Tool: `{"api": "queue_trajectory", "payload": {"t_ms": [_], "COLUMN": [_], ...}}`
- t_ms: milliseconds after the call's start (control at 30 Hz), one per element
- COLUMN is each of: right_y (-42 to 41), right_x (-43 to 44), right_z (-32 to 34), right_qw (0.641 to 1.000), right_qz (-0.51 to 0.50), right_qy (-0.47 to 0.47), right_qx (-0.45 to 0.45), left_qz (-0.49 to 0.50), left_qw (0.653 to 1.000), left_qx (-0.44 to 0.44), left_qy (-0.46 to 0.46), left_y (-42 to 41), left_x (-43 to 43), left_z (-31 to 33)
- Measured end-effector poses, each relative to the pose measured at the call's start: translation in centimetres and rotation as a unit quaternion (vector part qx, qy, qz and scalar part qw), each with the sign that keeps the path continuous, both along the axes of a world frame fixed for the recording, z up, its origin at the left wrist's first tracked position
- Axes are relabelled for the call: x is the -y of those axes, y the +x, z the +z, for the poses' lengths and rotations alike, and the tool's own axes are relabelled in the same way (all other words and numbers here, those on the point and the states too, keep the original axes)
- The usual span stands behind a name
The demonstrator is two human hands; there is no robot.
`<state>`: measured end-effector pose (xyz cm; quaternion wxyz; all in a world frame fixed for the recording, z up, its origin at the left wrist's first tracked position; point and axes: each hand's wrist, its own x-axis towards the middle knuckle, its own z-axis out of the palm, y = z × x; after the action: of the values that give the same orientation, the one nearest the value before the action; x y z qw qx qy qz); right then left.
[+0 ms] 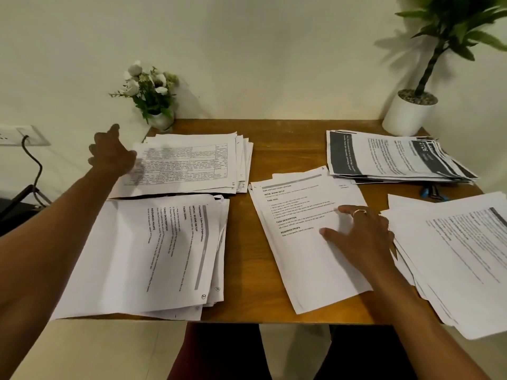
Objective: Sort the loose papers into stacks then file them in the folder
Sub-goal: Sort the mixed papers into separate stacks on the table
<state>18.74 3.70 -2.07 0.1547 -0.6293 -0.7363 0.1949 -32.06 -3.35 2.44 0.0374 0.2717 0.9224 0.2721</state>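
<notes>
Pressing thin white printed sheet (301, 264) with spread-fingered right hand (362, 234); touching far grid-printed paper stack (192, 163) with left hand (112, 152), grip unclear. Likely handling light, floppy; suiting corner pinch.

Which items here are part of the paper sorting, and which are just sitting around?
In the job: far-left stack, near-left stack, centre stack, far-right stack, near-right stack; left hand at the far-left one, right hand flat on the centre one.
Lying about: white flowers, potted plant, blue-handled items, wall socket.
</notes>
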Motion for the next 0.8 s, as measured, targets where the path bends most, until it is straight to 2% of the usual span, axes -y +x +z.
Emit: {"api": "queue_trajectory", "payload": {"t_ms": [167,333,400,467,533,633,800], "right_y": [0.2,0.2,0.2,0.2,0.2,0.3,0.3], "right_x": [-0.3,-0.9,-1.1,-1.2,-1.4,-1.5,-1.6], "right_z": [0.6,1.4,1.5,1.5,1.7,1.8,1.8], "right_qw": [0.997,0.997,0.997,0.996,0.993,0.992,0.995], "right_qz": [-0.006,-0.002,-0.001,-0.005,-0.01,-0.018,-0.018], "right_qy": [-0.027,-0.049,-0.06,-0.062,-0.064,-0.066,-0.084], "right_qx": [0.07,0.054,0.038,0.062,0.099,0.108,0.059], "left_qz": [-0.1,-0.261,-0.288,-0.316,-0.327,-0.294,-0.222], "left_qw": [0.994,0.955,0.945,0.933,0.933,0.945,0.975], "left_qx": [-0.03,-0.065,-0.026,0.053,0.097,0.142,0.009], "left_qy": [0.045,0.129,0.153,0.161,0.115,0.017,0.027], "left_y": [5.8,16.8,21.9,26.5,30.1,33.6,36.9], "left_x": [0.1,1.7,3.2,4.6,5.3,5.5,5.5], "left_z": [3.1,6.5,6.6,5.0,2.1,-2.7,-7.1]}}
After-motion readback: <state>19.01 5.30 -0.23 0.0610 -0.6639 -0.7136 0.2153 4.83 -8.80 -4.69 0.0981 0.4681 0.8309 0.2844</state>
